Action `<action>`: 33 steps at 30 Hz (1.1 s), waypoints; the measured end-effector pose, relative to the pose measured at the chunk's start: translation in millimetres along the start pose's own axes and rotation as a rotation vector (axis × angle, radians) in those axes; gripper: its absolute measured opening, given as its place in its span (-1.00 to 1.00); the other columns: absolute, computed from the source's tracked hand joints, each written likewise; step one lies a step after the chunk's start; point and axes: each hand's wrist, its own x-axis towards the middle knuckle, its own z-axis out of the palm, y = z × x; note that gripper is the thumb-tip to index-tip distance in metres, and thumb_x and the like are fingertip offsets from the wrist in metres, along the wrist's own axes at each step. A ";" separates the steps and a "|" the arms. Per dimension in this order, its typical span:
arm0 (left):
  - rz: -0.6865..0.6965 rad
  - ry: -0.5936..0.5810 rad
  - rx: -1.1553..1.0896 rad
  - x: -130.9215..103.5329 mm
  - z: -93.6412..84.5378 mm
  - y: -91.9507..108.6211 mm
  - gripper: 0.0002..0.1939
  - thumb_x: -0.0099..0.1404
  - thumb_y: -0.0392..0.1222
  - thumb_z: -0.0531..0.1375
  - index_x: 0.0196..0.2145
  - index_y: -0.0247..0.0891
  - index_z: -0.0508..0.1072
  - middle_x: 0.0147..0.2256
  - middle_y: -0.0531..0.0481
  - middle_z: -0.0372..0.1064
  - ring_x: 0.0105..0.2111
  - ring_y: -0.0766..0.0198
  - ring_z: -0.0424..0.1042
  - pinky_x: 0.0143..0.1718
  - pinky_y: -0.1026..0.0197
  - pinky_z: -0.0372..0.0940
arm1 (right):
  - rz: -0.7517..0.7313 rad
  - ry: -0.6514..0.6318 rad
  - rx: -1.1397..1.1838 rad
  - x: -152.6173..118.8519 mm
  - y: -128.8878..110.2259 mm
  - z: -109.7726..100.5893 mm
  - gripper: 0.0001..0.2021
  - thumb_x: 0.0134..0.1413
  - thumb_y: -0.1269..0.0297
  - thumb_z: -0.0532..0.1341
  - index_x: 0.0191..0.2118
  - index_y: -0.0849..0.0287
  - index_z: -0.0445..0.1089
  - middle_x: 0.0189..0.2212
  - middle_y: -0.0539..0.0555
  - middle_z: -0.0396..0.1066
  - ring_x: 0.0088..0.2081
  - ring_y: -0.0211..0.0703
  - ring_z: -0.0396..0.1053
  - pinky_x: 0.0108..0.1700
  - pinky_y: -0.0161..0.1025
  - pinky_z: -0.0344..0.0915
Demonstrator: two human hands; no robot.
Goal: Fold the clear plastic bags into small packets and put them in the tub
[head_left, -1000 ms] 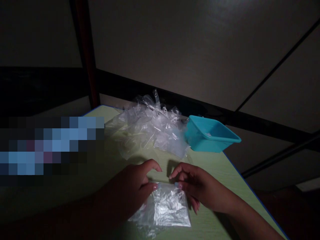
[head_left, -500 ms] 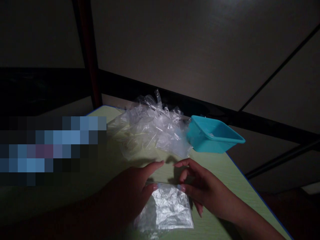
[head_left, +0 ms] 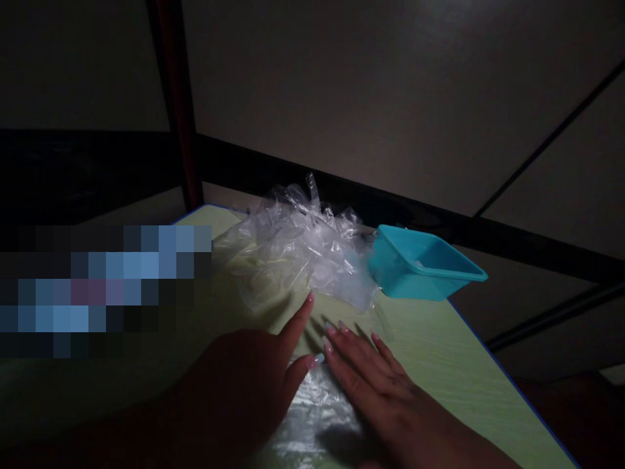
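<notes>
The plastic bag (head_left: 312, 407) is overlapped on either side by the spread left hand (head_left: 256, 381) and outstretched right hand (head_left: 378, 384). Its long axis is obscured.

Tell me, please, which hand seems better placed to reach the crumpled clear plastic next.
Probably the left hand: its fingers reach closer to the crumpled clear plastic; the right hand is over the flat plastic.

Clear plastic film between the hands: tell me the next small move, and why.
Probably press the right hand lightly across the clear plastic film to flatten it: that hand is outstretched over the film, whose surface looks wrinkled, while the left hand is at the film's left side.
</notes>
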 end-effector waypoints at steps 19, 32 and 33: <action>0.534 0.123 -0.002 2.1 6.1 -5.1 -0.61 0.04 0.05 0.39 -0.31 -0.24 0.41 0.05 -0.18 0.27 0.10 -0.11 0.14 0.10 -0.13 0.08 | 0.097 -0.071 -0.156 -0.6 -1.4 9.2 -0.17 0.24 0.07 0.05 0.34 0.26 -0.56 0.31 0.33 -0.24 0.30 0.24 -0.14 0.22 0.33 -0.09; 0.431 0.183 -0.027 6.0 18.8 -20.8 -0.32 -0.06 0.41 0.26 -0.30 -0.32 0.45 0.12 -0.34 0.22 0.19 -0.24 0.03 0.17 -0.21 0.00 | 0.146 -0.100 -0.065 2.3 -8.5 0.8 -0.17 0.23 0.00 0.06 0.35 0.22 -0.49 0.31 0.30 -0.27 0.32 0.24 -0.24 0.23 0.35 -0.20; 0.444 0.184 -0.023 6.5 19.6 -21.8 -0.29 -0.06 0.43 0.24 -0.30 -0.33 0.45 0.12 -0.36 0.22 0.19 -0.25 0.02 0.16 -0.22 0.00 | 0.145 -0.094 -0.061 2.0 -9.0 0.5 -0.17 0.22 0.01 0.07 0.35 0.20 -0.47 0.32 0.28 -0.27 0.32 0.23 -0.25 0.24 0.34 -0.22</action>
